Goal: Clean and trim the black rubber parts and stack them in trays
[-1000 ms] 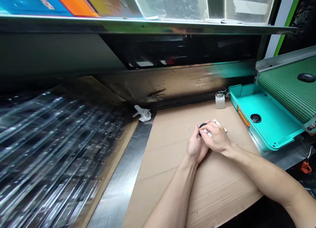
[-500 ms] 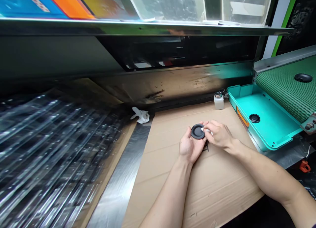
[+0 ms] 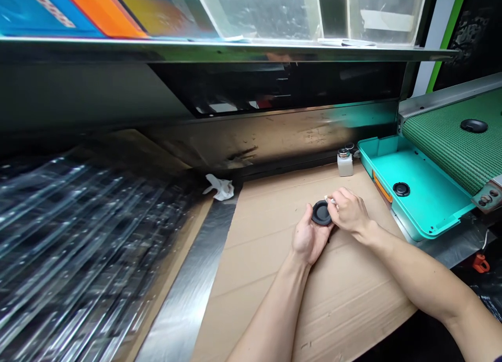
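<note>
My left hand [image 3: 309, 238] holds a round black plastic part [image 3: 322, 213] shaped like a shallow dish, its hollow face turned up toward me. The thumb lies at the part's left edge, and the other fingers are mostly hidden beneath it. At the part's right rim, my right hand [image 3: 350, 210] pinches a small piece of white cloth or tissue [image 3: 330, 200]. A bit of the white shows between the fingertips, touching or very close to the upper right rim. Both hands are over the brown cardboard sheet [image 3: 259, 257].
Right of the cardboard stands a turquoise tray [image 3: 435, 194] with a black round part [image 3: 401, 189] in it. Behind it runs a green conveyor belt [image 3: 439, 147] carrying another black part [image 3: 474, 125]. A small bottle [image 3: 345, 163], crumpled tissue [image 3: 220, 188] and stacked clear plastic trays [image 3: 78, 257] are also around.
The left hand and black part have shifted slightly right in view. The white piece has gone from the part's inner right side to its upper right rim.
</note>
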`<move>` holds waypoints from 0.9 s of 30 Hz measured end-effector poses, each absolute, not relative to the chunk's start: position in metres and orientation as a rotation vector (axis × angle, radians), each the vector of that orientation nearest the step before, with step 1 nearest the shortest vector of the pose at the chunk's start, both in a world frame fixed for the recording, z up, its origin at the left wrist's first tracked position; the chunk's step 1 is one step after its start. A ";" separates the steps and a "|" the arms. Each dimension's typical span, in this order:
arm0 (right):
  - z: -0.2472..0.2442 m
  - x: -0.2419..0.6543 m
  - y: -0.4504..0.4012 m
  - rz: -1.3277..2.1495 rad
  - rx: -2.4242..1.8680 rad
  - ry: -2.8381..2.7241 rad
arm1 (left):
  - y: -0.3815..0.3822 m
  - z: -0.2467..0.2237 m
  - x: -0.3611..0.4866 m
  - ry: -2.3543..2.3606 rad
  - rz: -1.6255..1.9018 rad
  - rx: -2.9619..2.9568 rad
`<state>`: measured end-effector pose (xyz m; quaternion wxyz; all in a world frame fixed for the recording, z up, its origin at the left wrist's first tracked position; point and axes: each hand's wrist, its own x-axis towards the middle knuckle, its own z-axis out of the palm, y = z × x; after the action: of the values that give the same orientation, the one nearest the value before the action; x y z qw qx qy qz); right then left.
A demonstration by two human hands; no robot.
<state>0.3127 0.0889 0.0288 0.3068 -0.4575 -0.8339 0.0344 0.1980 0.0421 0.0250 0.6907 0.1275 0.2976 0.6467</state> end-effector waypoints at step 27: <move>0.020 0.297 0.070 0.207 -1.168 -2.364 | 0.047 0.016 0.185 0.728 1.492 0.212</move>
<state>0.2971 0.0695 0.0198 0.2457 -0.4282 -0.8663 0.0757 0.1847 0.0474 0.0162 0.6697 0.0940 0.3231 0.6620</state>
